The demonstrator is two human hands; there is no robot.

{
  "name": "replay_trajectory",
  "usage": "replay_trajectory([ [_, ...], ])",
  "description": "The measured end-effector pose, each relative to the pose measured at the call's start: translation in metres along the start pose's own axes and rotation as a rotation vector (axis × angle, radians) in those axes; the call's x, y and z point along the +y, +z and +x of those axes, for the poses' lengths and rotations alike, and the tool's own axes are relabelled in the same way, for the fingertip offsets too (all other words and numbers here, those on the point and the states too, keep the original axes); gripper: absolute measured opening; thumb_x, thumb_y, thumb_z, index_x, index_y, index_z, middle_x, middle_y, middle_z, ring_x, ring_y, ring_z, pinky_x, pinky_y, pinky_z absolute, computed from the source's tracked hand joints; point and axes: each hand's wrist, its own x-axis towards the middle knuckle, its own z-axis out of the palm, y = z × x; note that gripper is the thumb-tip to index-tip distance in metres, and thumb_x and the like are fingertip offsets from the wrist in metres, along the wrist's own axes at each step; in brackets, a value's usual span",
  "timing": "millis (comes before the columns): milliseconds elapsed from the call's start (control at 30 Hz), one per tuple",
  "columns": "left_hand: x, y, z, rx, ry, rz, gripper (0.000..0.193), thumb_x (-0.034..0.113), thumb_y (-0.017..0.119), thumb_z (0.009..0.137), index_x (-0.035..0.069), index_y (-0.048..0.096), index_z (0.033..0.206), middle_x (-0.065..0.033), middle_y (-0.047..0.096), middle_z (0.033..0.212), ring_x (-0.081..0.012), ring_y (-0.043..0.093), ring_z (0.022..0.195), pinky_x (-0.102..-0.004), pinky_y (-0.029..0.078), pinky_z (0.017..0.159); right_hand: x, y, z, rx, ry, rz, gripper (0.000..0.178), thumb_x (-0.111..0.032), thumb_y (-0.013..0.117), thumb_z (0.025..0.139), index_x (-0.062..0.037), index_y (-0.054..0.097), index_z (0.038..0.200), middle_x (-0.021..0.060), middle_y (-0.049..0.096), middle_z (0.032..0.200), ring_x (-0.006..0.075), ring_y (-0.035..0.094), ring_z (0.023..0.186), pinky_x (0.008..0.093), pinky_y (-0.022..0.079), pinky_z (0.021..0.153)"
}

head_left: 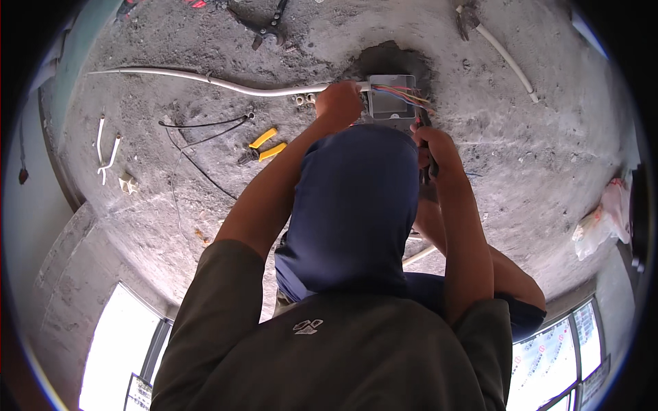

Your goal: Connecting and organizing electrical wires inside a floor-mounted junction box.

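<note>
My left hand (pixel 340 104) is closed around a white conduit (pixel 274 90), just left of a pale grey electrical junction box (pixel 391 104). The box sits on the rough floor beside a dark damp patch. Red, blue and yellow wires (pixel 401 94) run from the conduit's end across the box and past its right side. In my right hand (pixel 441 145) are dark-handled pliers (pixel 432 164), upright by the box's lower right corner. Their jaws are near the wire ends; whether they grip them I cannot tell. My navy-clad knee (pixel 360 178) hides the ground below the box.
Yellow-handled cutters (pixel 273 151) and a black cable (pixel 205 125) lie left of my forearm. Farther off are dark pliers (pixel 264 31) and a hammer (pixel 504 51) with a pale handle. Short white conduit pieces (pixel 108 154) lie far left, a plastic bag (pixel 603 219) at right.
</note>
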Motion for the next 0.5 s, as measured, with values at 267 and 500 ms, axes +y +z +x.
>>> replay_trajectory([
  [267,-0.044,0.017,-0.004,-0.016,0.02,-0.119,0.033,0.032,0.046,0.089,0.003,0.061,0.089,-0.0236,0.062,0.089,-0.041,0.059,0.087,-0.0488,0.046,0.075,0.007,-0.034,0.005,-0.091,0.001,-0.133,0.025,-0.022,0.06,0.08,-0.0054,0.053,0.063,0.0054,0.047,0.048,0.0169,0.042,0.035,0.0307,0.032,0.036],
  [500,-0.036,0.029,0.004,-0.103,0.02,0.01,0.028,0.029,0.042,0.091,0.007,0.058,0.09,-0.0179,0.062,0.087,-0.0391,0.06,0.085,-0.0486,0.046,0.074,0.014,-0.038,0.008,-0.027,-0.003,-0.162,0.007,-0.014,0.051,0.078,-0.0134,0.056,0.074,-0.0046,0.042,0.05,0.0047,0.03,0.033,0.0232,0.02,0.032],
])
